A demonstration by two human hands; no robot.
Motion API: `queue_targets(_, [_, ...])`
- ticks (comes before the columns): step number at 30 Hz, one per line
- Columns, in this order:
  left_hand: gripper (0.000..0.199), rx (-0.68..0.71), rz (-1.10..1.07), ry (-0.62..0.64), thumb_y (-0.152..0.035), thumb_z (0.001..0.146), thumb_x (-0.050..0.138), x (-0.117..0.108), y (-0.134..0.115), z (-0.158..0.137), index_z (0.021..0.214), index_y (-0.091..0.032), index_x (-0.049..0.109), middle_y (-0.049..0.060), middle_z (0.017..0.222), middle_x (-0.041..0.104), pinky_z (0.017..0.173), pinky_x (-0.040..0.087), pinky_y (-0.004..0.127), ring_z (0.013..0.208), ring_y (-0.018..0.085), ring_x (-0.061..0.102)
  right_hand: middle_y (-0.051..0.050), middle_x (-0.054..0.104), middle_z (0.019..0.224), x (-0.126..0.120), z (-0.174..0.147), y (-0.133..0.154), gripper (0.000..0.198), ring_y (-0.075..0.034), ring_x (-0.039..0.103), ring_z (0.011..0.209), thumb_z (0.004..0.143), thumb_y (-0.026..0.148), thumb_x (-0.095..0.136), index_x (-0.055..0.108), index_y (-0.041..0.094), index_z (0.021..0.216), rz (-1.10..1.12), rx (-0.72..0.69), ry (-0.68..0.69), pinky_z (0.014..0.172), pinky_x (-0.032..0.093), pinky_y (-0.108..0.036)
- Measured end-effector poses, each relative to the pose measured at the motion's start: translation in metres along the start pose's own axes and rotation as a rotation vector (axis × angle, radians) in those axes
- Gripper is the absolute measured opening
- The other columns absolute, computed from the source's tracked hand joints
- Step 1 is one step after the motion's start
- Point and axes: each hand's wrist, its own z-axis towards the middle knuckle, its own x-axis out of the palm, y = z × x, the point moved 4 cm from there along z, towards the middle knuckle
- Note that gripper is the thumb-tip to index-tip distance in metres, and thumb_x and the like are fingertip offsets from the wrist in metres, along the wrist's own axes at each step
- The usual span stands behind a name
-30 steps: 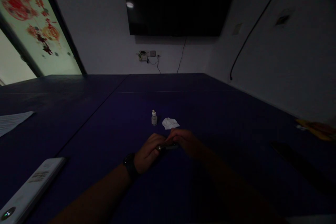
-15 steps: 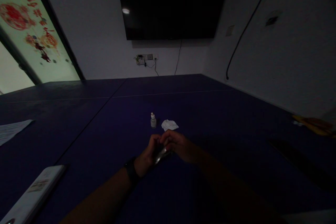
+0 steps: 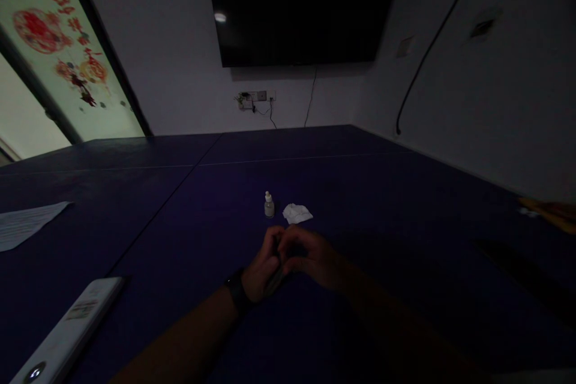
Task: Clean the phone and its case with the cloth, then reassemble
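Observation:
In the dim light, my left hand, with a dark watch on its wrist, is closed around a flat greyish object. The fingers cover most of that object, so its kind does not show. My right hand meets the left from the other side, its thumb and fingers curled in a pinch at the object's upper edge. Whether anything small sits in that pinch, I cannot make out. Just beyond the hands, a small dropper bottle stands upright, and a crumpled white tissue lies to its right.
The purple-blue table bears a white elongated case at left front and a printed sheet farther left. A dark flat item and a yellow-orange cloth-like thing lie at right. A screen hangs on the wall behind.
The view has shifted slightly, moving the whole scene to the right. The held object has tilted and no longer shines brightly; the right hand's fingers have curled into a rounder pinch.

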Motion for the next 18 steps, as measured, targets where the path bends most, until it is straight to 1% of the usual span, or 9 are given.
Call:
queue_targets(2, [0.064, 0.060, 0.172, -0.028, -0.071, 0.095, 0.040, -0.002, 0.002, 0.001, 0.136, -0.021, 0.041, 0.012, 0.125, 0.052, 0.101, 0.043, 0.048, 0.120, 0.029, 0.049, -0.003, 0.069, 0.094, 0.000, 0.001, 0.009, 0.036, -0.019, 0.063, 0.089, 0.080, 0.052, 0.082, 0.067, 0.022, 0.093, -0.161, -0.121, 0.003, 0.082, 0.049, -0.035])
queue_targets(4, [0.063, 0.105, 0.344, -0.053, -0.070, 0.096, 0.036, -0.003, 0.006, 0.002, 0.134, -0.021, 0.046, 0.013, 0.128, 0.051, 0.105, 0.041, 0.053, 0.122, 0.031, 0.048, -0.003, 0.070, 0.096, 0.005, 0.001, 0.015, 0.032, -0.021, 0.061, 0.093, 0.081, 0.047, 0.083, 0.068, 0.023, 0.095, -0.309, -0.228, 0.069, 0.086, 0.047, -0.037])
queue_targets(7, [0.053, 0.108, 0.460, -0.057, -0.063, 0.098, 0.040, -0.002, 0.013, 0.005, 0.124, -0.020, 0.057, 0.013, 0.123, 0.054, 0.108, 0.039, 0.055, 0.118, 0.031, 0.050, -0.002, 0.071, 0.097, 0.016, 0.001, 0.014, 0.026, -0.021, 0.059, 0.097, 0.082, 0.036, 0.084, 0.068, 0.023, 0.098, -0.428, -0.289, 0.130, 0.090, 0.044, -0.038])
queue_targets(9, [0.046, 0.086, 0.472, -0.041, -0.057, 0.100, 0.042, -0.001, 0.017, 0.009, 0.121, -0.020, 0.061, 0.012, 0.122, 0.057, 0.108, 0.039, 0.054, 0.117, 0.030, 0.052, -0.003, 0.071, 0.099, 0.020, 0.002, 0.007, 0.023, -0.022, 0.059, 0.100, 0.083, 0.029, 0.083, 0.068, 0.023, 0.099, -0.454, -0.266, 0.095, 0.092, 0.044, -0.039])
queue_targets(11, [0.047, 0.062, 0.492, -0.026, -0.058, 0.098, 0.047, 0.000, 0.018, 0.013, 0.120, -0.020, 0.063, 0.012, 0.123, 0.059, 0.109, 0.038, 0.053, 0.117, 0.031, 0.052, -0.004, 0.070, 0.098, 0.019, 0.004, 0.000, 0.016, -0.023, 0.060, 0.100, 0.087, 0.024, 0.078, 0.067, 0.023, 0.098, -0.459, -0.239, 0.036, 0.092, 0.045, -0.040])
queue_targets(13, [0.045, 0.033, 0.501, -0.043, -0.056, 0.098, 0.046, 0.000, 0.017, 0.016, 0.118, -0.020, 0.064, 0.011, 0.121, 0.061, 0.109, 0.037, 0.053, 0.116, 0.032, 0.053, -0.005, 0.070, 0.097, 0.012, 0.006, -0.004, 0.005, -0.023, 0.062, 0.098, 0.093, 0.024, 0.069, 0.066, 0.023, 0.097, -0.428, -0.220, -0.021, 0.091, 0.046, -0.039])
queue_targets(14, [0.043, 0.017, 0.502, -0.059, -0.054, 0.099, 0.045, -0.001, 0.017, 0.017, 0.118, -0.020, 0.063, 0.011, 0.120, 0.061, 0.108, 0.037, 0.053, 0.115, 0.031, 0.053, -0.005, 0.069, 0.097, 0.007, 0.007, -0.004, 0.004, -0.022, 0.063, 0.096, 0.096, 0.026, 0.064, 0.065, 0.022, 0.096, -0.412, -0.203, -0.052, 0.089, 0.047, -0.038])
queue_targets(16, [0.038, -0.017, 0.494, -0.104, -0.049, 0.101, 0.044, -0.004, 0.017, 0.018, 0.121, -0.020, 0.059, 0.010, 0.118, 0.062, 0.105, 0.039, 0.050, 0.112, 0.028, 0.055, -0.006, 0.068, 0.096, -0.006, 0.006, -0.004, 0.014, -0.020, 0.064, 0.091, 0.100, 0.032, 0.056, 0.064, 0.022, 0.094, -0.445, -0.131, -0.134, 0.083, 0.049, -0.035])
queue_targets(18, [0.036, -0.049, 0.474, -0.166, -0.045, 0.102, 0.041, -0.008, 0.017, 0.018, 0.127, -0.021, 0.051, 0.008, 0.113, 0.062, 0.098, 0.044, 0.044, 0.104, 0.024, 0.057, -0.006, 0.066, 0.093, -0.018, 0.001, -0.005, 0.020, -0.019, 0.063, 0.083, 0.100, 0.039, 0.055, 0.063, 0.021, 0.093, -0.621, 0.032, -0.186, 0.075, 0.048, -0.032])
